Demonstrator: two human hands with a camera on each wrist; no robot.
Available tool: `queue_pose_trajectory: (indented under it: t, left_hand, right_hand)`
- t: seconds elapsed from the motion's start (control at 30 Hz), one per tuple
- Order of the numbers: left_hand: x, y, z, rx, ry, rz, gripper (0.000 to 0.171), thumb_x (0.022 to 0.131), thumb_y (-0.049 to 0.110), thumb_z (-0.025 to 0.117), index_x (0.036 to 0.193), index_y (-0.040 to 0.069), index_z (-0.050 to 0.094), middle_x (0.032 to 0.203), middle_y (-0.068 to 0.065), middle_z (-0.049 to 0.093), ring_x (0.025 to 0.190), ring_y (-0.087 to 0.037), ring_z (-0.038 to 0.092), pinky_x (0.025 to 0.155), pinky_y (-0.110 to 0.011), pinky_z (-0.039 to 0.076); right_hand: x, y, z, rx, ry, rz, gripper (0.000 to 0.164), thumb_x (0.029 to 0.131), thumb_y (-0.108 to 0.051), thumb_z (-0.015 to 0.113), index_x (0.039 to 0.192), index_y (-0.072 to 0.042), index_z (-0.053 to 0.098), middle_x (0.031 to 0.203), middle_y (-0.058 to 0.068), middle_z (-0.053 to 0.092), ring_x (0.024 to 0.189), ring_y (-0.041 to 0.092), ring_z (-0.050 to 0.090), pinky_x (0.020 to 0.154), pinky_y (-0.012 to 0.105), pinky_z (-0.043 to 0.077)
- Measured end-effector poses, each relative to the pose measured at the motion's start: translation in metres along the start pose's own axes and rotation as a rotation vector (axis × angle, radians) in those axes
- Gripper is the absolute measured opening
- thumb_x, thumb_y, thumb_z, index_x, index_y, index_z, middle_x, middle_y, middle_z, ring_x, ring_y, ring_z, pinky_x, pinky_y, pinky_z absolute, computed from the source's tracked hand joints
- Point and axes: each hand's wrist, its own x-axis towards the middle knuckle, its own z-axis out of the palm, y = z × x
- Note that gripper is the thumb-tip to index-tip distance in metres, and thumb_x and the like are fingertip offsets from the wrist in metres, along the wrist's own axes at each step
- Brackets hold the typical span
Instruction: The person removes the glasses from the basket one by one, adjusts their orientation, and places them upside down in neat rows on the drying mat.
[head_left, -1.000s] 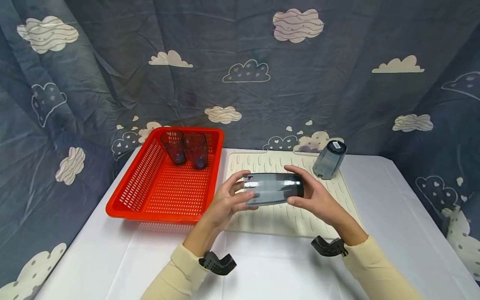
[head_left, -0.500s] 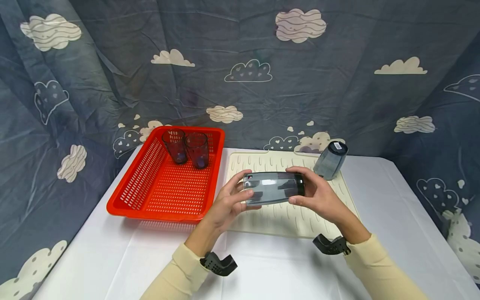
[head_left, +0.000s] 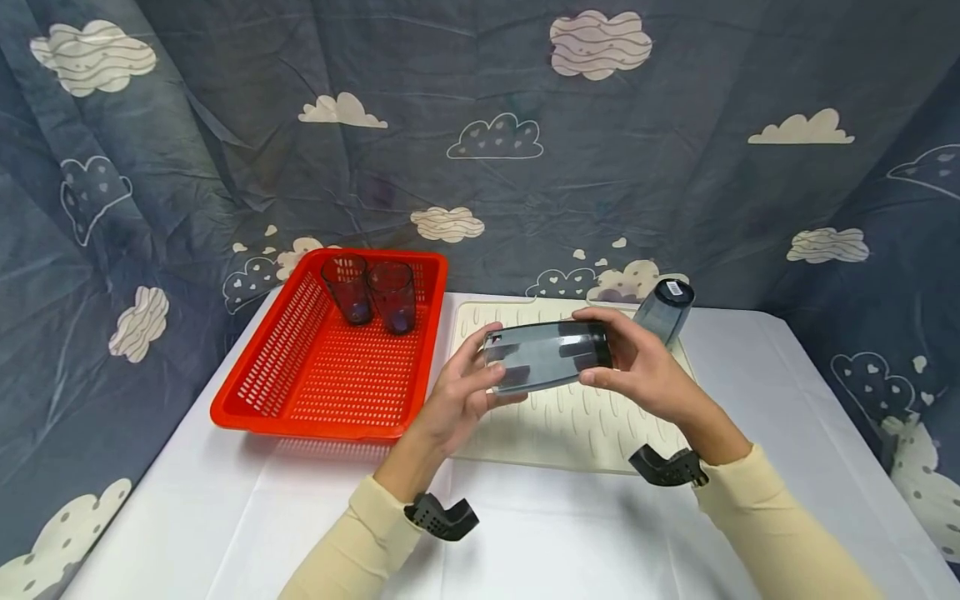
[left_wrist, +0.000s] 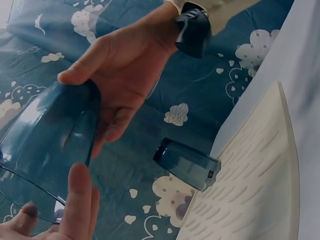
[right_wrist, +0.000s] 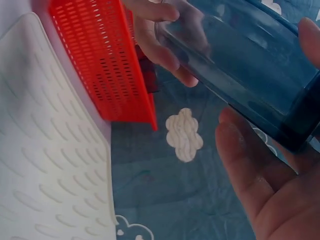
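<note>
The glass (head_left: 543,357) lies on its side in the air between the two sets of fingers, over the ribbed mat (head_left: 570,433) and apart from it. It looks smooth, stiff and clear, so I would expect it to be slippery, especially if damp, and likely to chip or break if dropped. The dark base at the right fingers looks thicker than the wall, so that end probably weighs more and gives the safer hold; the thin rim at the left fingers calls for a lighter touch.

The left hand (head_left: 455,387) curls round the rim end, thumb on the near wall, one finger at the upper edge and others below. The right hand (head_left: 637,362) pinches the base end, thumb on the near side and fingers over the upper, far side. The palms roughly face each other, and the forearms slant inward from below the glass.

Beyond the right fingers, a second glass (head_left: 666,308) stands upside down on the mat, partly hidden by that hand. To the left of the left fingers sits the red basket (head_left: 322,429), with two more glasses (head_left: 392,298) leaning side by side at its far end.
</note>
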Motion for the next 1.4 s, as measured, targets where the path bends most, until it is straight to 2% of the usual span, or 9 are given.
queue_pose_trajectory:
  t: [0.17, 0.4, 0.47, 0.57, 0.73, 0.9, 1.03, 1.23, 1.4]
  left_hand:
    - [0.002, -0.002, 0.000, 0.072, 0.055, -0.023, 0.062, 0.095, 0.014, 0.052, 0.153, 0.014, 0.031, 0.147, -0.016, 0.045, 0.106, -0.016, 0.063, 0.081, -0.032, 0.059]
    - [0.000, -0.001, 0.006, 0.361, 0.366, -0.026, 0.055, 0.093, 0.017, 0.061, 0.143, 0.005, 0.042, 0.142, -0.018, 0.047, 0.107, -0.024, 0.064, 0.088, -0.035, 0.059]
    - [-0.001, 0.001, 0.008, 0.401, 0.400, -0.004, 0.053, 0.093, 0.017, 0.062, 0.141, 0.005, 0.045, 0.142, -0.017, 0.047, 0.108, -0.024, 0.063, 0.088, -0.034, 0.058]
    - [-0.003, 0.003, 0.010, 0.433, 0.409, 0.019, 0.052, 0.093, 0.015, 0.062, 0.141, 0.005, 0.045, 0.143, -0.015, 0.046, 0.108, -0.025, 0.064, 0.088, -0.034, 0.058]
    - [-0.004, 0.003, 0.010, 0.456, 0.429, 0.017, 0.050, 0.093, 0.013, 0.060, 0.140, 0.005, 0.045, 0.144, -0.015, 0.046, 0.109, -0.027, 0.063, 0.090, -0.036, 0.057]
    - [-0.004, 0.003, 0.007, 0.443, 0.419, 0.028, 0.047, 0.094, 0.010, 0.058, 0.138, 0.002, 0.045, 0.137, -0.019, 0.055, 0.118, -0.031, 0.061, 0.105, -0.044, 0.049]
    - [-0.005, 0.004, 0.004, 0.413, 0.395, 0.051, 0.046, 0.096, 0.008, 0.055, 0.139, 0.000, 0.042, 0.131, -0.023, 0.061, 0.124, -0.033, 0.057, 0.114, -0.048, 0.039]
    - [-0.007, 0.003, 0.003, 0.430, 0.364, 0.041, 0.045, 0.096, 0.007, 0.054, 0.139, 0.001, 0.042, 0.132, -0.024, 0.060, 0.123, -0.035, 0.057, 0.111, -0.045, 0.043]
    - [-0.008, 0.002, 0.003, 0.469, 0.347, 0.046, 0.042, 0.094, 0.005, 0.056, 0.135, 0.001, 0.048, 0.130, -0.021, 0.062, 0.115, -0.028, 0.059, 0.103, -0.037, 0.049]
  right_hand:
    - [0.005, -0.007, -0.007, -0.108, 0.024, 0.020, 0.065, 0.085, 0.003, 0.072, 0.143, -0.004, 0.043, 0.132, 0.000, 0.049, 0.103, 0.005, 0.061, 0.081, 0.017, 0.054]
    - [0.022, -0.009, -0.025, -0.263, 0.037, 0.106, 0.067, 0.088, -0.008, 0.073, 0.148, -0.015, 0.042, 0.133, 0.011, 0.051, 0.102, 0.011, 0.060, 0.077, 0.019, 0.053]
    - [0.029, -0.008, -0.029, -0.305, 0.046, 0.139, 0.071, 0.089, -0.011, 0.074, 0.150, -0.017, 0.038, 0.136, 0.013, 0.050, 0.103, 0.016, 0.059, 0.076, 0.019, 0.051]
    - [0.036, -0.009, -0.034, -0.367, 0.052, 0.170, 0.076, 0.089, -0.016, 0.074, 0.152, -0.017, 0.032, 0.142, 0.014, 0.046, 0.103, 0.024, 0.058, 0.078, 0.020, 0.050]
    - [0.047, -0.013, -0.038, -0.456, 0.020, 0.189, 0.072, 0.090, -0.020, 0.073, 0.149, -0.011, 0.034, 0.139, 0.019, 0.048, 0.101, 0.031, 0.059, 0.081, 0.036, 0.051]
    - [0.058, -0.015, -0.040, -0.583, -0.033, 0.219, 0.069, 0.089, -0.020, 0.074, 0.147, -0.009, 0.037, 0.142, 0.020, 0.050, 0.105, 0.033, 0.063, 0.083, 0.048, 0.053]
    - [0.066, -0.014, -0.044, -0.619, -0.067, 0.243, 0.068, 0.089, -0.018, 0.074, 0.146, -0.007, 0.037, 0.144, 0.020, 0.049, 0.114, 0.037, 0.062, 0.090, 0.053, 0.053]
    - [0.075, -0.005, -0.052, -0.683, -0.049, 0.298, 0.066, 0.088, -0.019, 0.075, 0.144, -0.009, 0.042, 0.136, 0.020, 0.057, 0.116, 0.038, 0.062, 0.091, 0.054, 0.051]
    - [0.078, 0.000, -0.055, -0.727, -0.052, 0.348, 0.074, 0.087, -0.022, 0.075, 0.147, -0.010, 0.034, 0.134, 0.024, 0.058, 0.116, 0.040, 0.062, 0.092, 0.056, 0.049]
